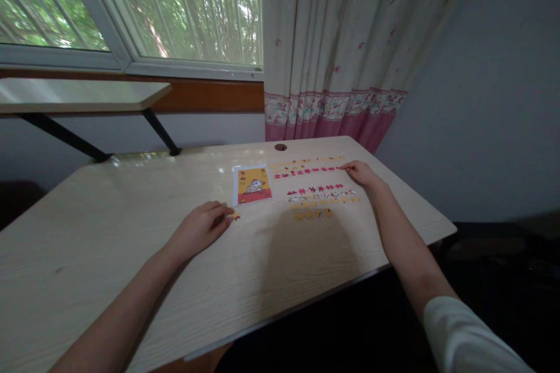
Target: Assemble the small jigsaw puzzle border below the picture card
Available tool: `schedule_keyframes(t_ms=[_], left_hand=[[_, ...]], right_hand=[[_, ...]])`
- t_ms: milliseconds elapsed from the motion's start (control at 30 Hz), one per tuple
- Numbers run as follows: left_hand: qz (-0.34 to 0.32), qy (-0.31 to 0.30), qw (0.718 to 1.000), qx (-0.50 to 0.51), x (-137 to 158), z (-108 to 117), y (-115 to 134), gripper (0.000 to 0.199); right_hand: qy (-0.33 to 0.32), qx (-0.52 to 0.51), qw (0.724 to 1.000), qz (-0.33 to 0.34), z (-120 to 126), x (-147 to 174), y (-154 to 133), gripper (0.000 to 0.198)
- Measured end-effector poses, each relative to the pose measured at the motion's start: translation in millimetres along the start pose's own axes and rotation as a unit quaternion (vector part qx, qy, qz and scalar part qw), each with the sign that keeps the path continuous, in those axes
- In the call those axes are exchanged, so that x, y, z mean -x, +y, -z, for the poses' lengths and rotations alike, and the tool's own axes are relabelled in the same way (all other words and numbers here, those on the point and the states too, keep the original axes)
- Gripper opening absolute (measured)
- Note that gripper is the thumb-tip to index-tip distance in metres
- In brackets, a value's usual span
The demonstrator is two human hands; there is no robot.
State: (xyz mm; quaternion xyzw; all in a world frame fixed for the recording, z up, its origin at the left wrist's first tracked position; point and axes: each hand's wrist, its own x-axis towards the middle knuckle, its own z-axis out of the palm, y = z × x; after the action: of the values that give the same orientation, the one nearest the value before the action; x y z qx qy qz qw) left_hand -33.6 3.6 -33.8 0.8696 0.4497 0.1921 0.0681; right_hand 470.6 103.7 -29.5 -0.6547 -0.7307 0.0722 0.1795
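Observation:
My left hand (205, 224) is closed in a pinch at a small yellow and red jigsaw puzzle piece (235, 217), low over the desk. Over to the right, my right hand (361, 173) has its fingertips together on the right end of a row of red puzzle pieces (306, 172). Between the hands lies a picture card (254, 184) with a white animal on yellow and red. Rows of yellow pieces run behind the red row. Nearer to me are another red row (321, 189), a row of white patterned pieces (322, 195) and yellow rows (312, 215).
The pale wooden desk (131, 204) has a round cable hole (280, 147) near its back edge. A raised shelf (83, 95) on black legs stands at the back left. Behind are a barred window (188, 9) and a patterned curtain (332, 41).

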Motion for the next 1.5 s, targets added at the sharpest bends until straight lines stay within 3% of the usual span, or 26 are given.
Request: schedule_keyframes(t_ms=[600, 900, 1133, 1500], left_hand=[[0.003, -0.004, 1.0, -0.004, -1.5, 1.0, 0.1, 0.035], [0.001, -0.007, 1.0, 0.0, 0.4, 0.1, -1.1, 0.034], [0.006, -0.007, 1.0, -0.005, 0.7, 1.8, 2.0, 0.033], [0.0, -0.013, 1.0, -0.006, 2.0, -0.9, -0.5, 0.031]], right_hand=[[0.021, 0.02, 1.0, -0.005, -6.0, -3.9, 3.9, 0.03], [0.029, 0.071, 0.997, -0.01, -11.0, -46.6, -5.2, 0.028], [-0.013, 0.121, 0.993, -0.012, -12.3, -74.8, -20.8, 0.025], [-0.107, 0.139, 0.982, -0.066, -5.9, -90.1, -31.4, 0.019]])
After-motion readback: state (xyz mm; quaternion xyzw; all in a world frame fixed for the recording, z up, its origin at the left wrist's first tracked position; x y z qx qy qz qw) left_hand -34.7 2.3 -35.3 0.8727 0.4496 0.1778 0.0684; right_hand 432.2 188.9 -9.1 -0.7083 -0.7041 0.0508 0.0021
